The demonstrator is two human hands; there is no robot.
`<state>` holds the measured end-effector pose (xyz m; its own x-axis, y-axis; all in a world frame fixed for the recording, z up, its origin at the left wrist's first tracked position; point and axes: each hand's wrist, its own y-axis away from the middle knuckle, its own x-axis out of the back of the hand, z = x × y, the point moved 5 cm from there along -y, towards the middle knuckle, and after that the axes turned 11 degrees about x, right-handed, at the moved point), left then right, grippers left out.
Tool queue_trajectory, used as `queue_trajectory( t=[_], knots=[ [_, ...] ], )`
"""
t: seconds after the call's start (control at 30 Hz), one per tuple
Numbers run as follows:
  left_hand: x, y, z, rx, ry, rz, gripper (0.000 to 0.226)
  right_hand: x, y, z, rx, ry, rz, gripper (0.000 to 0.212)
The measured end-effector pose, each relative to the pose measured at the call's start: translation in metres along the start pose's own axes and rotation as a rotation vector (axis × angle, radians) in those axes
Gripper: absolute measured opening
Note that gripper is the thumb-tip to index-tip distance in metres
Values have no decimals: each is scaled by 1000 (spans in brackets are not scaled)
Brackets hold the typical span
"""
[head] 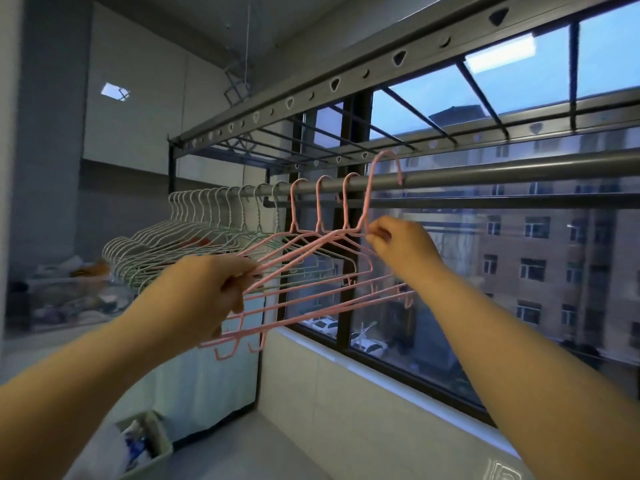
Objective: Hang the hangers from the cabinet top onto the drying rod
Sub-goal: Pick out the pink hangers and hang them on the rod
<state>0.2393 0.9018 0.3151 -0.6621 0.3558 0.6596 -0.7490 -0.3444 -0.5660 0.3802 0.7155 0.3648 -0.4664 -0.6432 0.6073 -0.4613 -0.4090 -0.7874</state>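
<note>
Both bare arms reach up from below. Left hand [207,292] curls around the shoulder ends of four thin pink wire hangers [332,235]. Right hand [401,247] pinches the neck of the rightmost one. Three pink hooks sit over the round grey metal drying rod [485,173]; the fourth arches above it, tip beside the rod. A packed row of white wire hangers [194,233] hangs further left. Behind the rod is a dark-framed window [519,375], and overhead a perforated grey rack rail [381,64].

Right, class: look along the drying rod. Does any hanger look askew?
Yes. The rightmost pink hanger leans, its hook raised above the drying rod rather than seated, with the right hand pinching its neck.
</note>
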Motion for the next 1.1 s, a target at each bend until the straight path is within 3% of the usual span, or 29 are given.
queue_trajectory(
  t=[0.23,0.63,1.1],
  knots=[
    [-2,-32,-1,36,144,-80,25,12,-24,-7,-32,136,128,30],
    [-35,-40,9,9,268,-244,26,5,-12,12,-109,140,108,31],
    [-53,-27,12,18,305,-299,28,-3,5,24,-163,174,37,31]
  ],
)
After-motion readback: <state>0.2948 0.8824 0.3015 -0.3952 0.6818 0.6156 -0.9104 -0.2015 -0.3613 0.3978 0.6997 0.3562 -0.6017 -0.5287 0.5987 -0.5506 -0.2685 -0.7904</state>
